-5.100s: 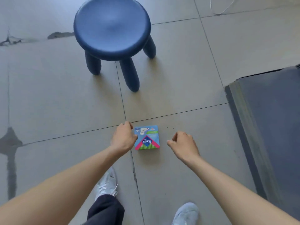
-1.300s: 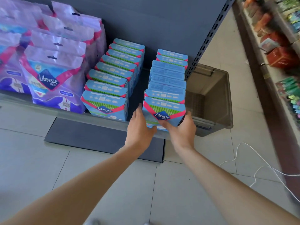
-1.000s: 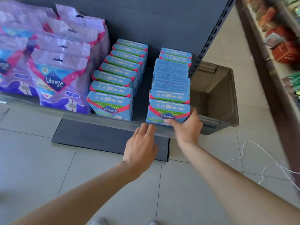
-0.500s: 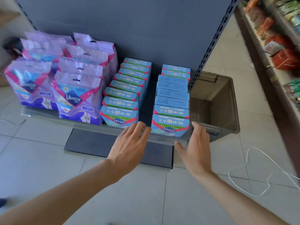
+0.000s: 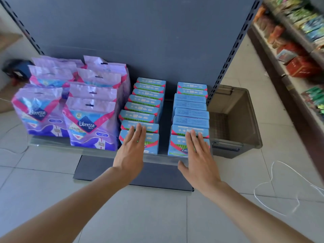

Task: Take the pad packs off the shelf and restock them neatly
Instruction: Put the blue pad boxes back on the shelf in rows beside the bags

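Note:
Two rows of blue Libresse pad boxes stand on the low grey shelf [image 5: 98, 150]. The left row [image 5: 145, 102] and the right row [image 5: 191, 106] each hold several boxes, front to back. My left hand [image 5: 130, 151] lies flat with straight fingers on the front boxes of the left row. My right hand [image 5: 199, 155] lies flat on the front boxes of the right row, thumb spread by the shelf's front lip. Neither hand holds anything.
Purple Libresse pad bags [image 5: 87, 109] fill the shelf's left part. A dark translucent bin [image 5: 235, 120] sits on the floor right of the shelf. A white cord [image 5: 280, 190] lies on the tiles. Another stocked shelf [image 5: 298, 50] runs along the right.
Both hands let go of the front right box and moved up onto the two rows, fingers now flat on the front boxes. The camera has moved back and up.

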